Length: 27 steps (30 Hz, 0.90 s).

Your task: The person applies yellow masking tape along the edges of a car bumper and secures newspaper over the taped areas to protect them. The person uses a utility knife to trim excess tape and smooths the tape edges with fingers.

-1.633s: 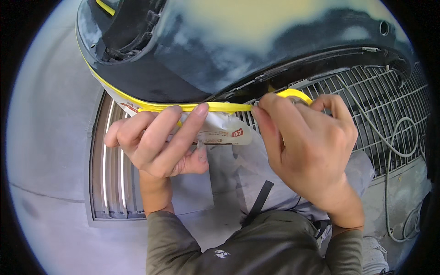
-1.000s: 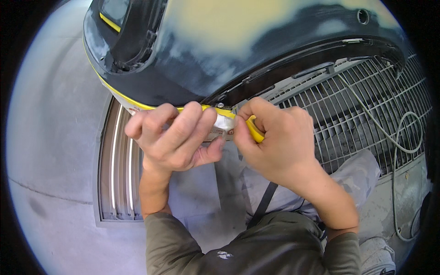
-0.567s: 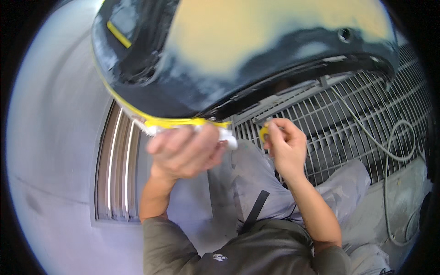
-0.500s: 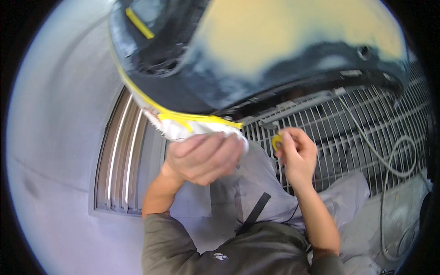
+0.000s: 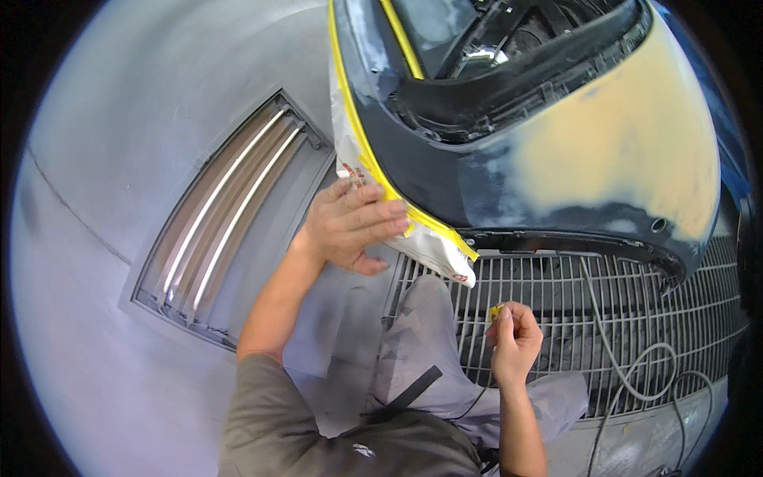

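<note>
A vehicle body panel (image 5: 501, 171), dark grey with a sanded beige patch, fills the upper right. Yellow masking tape (image 5: 438, 228) runs along its left and lower edge and holds white masking sheet (image 5: 429, 248) with reddish print. My left hand (image 5: 350, 225) lies against this taped edge, fingers stretched out over sheet and tape, gripping nothing. Lower and to the right, away from the panel, my right hand (image 5: 517, 346) pinches a small yellow tape piece (image 5: 495, 312) between thumb and fingers. Whether it is a roll or a strip I cannot make out.
Below the panel spreads a metal floor grating (image 5: 572, 318). A pale hose (image 5: 636, 381) coils over it at the right. Recessed in the grey wall on the left is a light fixture (image 5: 226, 215) with two bright tubes. My legs (image 5: 417, 342) are under my arms.
My left hand had its fingers curled over the white sheet's end; now they are straightened and flat on the taped edge. The view has shifted. My right hand keeps the yellow tape piece.
</note>
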Motion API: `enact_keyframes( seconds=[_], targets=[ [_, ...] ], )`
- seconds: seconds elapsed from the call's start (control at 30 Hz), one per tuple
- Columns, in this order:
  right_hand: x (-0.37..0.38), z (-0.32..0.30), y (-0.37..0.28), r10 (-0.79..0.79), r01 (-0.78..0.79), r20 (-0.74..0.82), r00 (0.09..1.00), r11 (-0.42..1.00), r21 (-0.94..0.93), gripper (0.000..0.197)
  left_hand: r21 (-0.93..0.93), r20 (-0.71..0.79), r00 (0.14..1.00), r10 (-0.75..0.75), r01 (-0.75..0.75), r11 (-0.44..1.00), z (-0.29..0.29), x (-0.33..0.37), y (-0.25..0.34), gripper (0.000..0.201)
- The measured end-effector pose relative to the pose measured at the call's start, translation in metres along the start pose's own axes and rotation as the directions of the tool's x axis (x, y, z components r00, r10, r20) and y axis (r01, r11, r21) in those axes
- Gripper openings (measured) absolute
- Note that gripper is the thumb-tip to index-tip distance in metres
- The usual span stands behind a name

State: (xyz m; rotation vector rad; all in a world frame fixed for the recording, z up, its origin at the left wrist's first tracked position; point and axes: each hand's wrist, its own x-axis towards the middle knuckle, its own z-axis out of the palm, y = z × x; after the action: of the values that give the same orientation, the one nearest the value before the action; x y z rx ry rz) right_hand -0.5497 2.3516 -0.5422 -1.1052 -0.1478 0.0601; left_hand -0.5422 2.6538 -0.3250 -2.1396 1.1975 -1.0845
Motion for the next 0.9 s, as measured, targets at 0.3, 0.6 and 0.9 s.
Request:
enact_keyframes(
  seconds=[0.3, 0.6, 0.9],
  targets=[
    [-0.005, -0.002, -0.062, -0.691, 0.776, 0.365, 0.624, 0.493, -0.393, 0.05, 0.099, -0.442, 0.775, -0.451, 0.542, 0.834, 0.003, 0.003, 0.079, 0.069],
    [0.007, 0.061, -0.115, -0.715, 0.935, 0.607, 0.347, 0.214, -0.282, 0.06, -0.821, -0.094, 0.707, -0.701, 0.344, 0.456, -0.037, 0.065, 0.106, 0.025],
    [-0.016, 0.095, -0.093, -0.421, 0.585, 0.457, 0.783, 0.749, -0.313, 0.028, -0.449, -0.443, 0.594, -0.672, 0.502, 0.74, -0.029, 0.063, 0.002, 0.015]
  ],
)
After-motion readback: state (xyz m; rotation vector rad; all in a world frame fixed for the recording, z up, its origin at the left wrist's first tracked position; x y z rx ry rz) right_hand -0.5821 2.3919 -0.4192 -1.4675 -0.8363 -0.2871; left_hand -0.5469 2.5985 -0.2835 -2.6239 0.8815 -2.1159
